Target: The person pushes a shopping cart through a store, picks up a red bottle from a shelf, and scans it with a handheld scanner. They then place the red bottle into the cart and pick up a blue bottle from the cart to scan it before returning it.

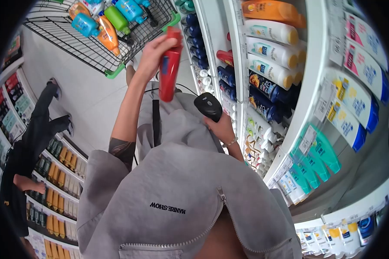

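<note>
My left hand point(154, 55) is closed around the capped top of a red bottle point(169, 75), which hangs nearly upright in front of my body. A small blue patch shows on its side. To the right, my right hand point(222, 128) grips a black handheld barcode scanner point(208, 106); its handle is mostly hidden by the fingers. The scanner's head points up and to the left, apart from the bottle. A dark cable runs behind the bottle towards the scanner.
A wire shopping cart point(73, 55) with green corners holds several bottles at the upper left. Shelves of bottles point(270, 54) rise close on my right. Another person in dark clothes point(32, 125) stands at the left, beside stocked shelves point(56, 196). Pale floor tiles point(97, 97) lie between.
</note>
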The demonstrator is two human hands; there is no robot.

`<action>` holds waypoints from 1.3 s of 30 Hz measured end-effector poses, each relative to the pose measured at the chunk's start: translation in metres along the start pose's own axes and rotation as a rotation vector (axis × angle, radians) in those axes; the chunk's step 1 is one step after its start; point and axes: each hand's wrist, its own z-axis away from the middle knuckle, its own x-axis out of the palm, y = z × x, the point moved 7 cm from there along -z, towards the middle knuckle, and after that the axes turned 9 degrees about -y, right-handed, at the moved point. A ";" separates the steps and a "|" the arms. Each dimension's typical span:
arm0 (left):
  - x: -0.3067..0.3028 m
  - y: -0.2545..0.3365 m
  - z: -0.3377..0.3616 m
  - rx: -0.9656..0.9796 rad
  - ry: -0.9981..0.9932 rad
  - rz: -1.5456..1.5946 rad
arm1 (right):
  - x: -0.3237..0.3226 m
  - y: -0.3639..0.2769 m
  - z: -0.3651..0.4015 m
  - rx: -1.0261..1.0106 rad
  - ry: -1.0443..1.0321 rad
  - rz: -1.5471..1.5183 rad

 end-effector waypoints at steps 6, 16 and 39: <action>0.023 -0.032 -0.048 0.303 -0.028 -0.758 | 0.018 0.077 -0.001 0.278 0.003 0.185; 0.064 -0.123 -0.148 0.413 -0.212 -0.610 | 0.052 0.113 0.020 0.452 -0.003 0.239; 0.146 -0.206 -0.249 0.291 -0.375 -0.794 | 0.071 0.122 0.021 0.591 0.037 0.246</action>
